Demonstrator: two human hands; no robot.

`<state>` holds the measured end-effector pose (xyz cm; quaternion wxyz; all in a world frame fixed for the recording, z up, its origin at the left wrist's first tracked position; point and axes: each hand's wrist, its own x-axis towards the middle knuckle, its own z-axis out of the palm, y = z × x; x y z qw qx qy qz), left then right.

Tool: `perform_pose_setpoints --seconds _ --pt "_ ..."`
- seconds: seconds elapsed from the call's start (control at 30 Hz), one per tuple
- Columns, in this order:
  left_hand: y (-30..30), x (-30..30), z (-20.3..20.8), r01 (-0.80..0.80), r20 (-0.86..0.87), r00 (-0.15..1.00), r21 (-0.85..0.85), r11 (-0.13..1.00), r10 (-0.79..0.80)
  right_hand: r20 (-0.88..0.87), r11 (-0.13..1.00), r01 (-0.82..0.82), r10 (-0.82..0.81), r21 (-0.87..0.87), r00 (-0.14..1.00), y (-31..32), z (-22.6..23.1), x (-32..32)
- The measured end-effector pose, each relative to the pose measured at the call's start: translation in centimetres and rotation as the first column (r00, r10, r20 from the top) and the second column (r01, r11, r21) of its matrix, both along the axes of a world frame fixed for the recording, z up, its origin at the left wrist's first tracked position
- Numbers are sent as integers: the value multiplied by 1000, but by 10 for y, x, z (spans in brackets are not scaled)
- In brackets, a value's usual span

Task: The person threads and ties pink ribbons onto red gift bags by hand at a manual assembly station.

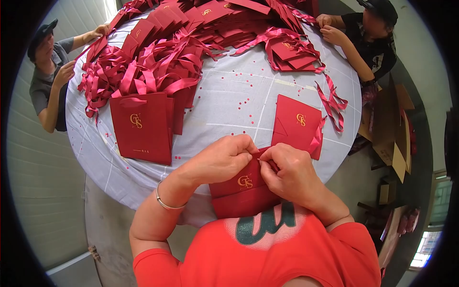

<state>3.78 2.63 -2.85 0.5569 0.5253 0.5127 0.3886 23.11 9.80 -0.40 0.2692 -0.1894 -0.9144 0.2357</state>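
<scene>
Close to my body, a dark red paper gift bag [234, 189] with a gold emblem lies at the table's near edge. Its upper edge is between my hands. My left hand [228, 158] pinches that edge with thumb and forefinger. Just beside it, my right hand [289, 171] is closed with its fingertips on the same edge. Whether a ribbon end is between the fingertips is hidden. Beyond my right hand lies another red bag [291, 122], flat, with a pink ribbon at its side.
Several red bags [138, 129] with heaped ribbon handles [158, 67] stand at the left. More bags [210, 21] are piled at the back. Loose ribbons [332, 103] lie right. Two people [48, 71] [368, 43] handle ribbons across the round, cloth-covered table [229, 110]. Open cardboard boxes [389, 129] stand right.
</scene>
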Motion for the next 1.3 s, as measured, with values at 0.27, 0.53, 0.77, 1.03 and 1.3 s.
perform_pose_setpoints --seconds 0.27,0.53,0.77,1.03,1.3 --pt "-1 10 4 -101 -247 962 82 992 118 295 983 54 -104 174 950 -11 11 -14" --pt "1 6 7 -108 -224 969 2 994 105 240 927 19 77 -375 968 11 9 -17" --pt "0 10 6 -71 -248 965 85 994 91 144 918 19 41 -396 989 14 9 -9" --pt "-2 12 2 -114 -253 959 63 991 126 204 997 -21 37 -80 978 19 13 -4" --pt "-10 30 8 -147 -385 870 395 907 309 395 781 -42 360 -623 845 76 29 -17"
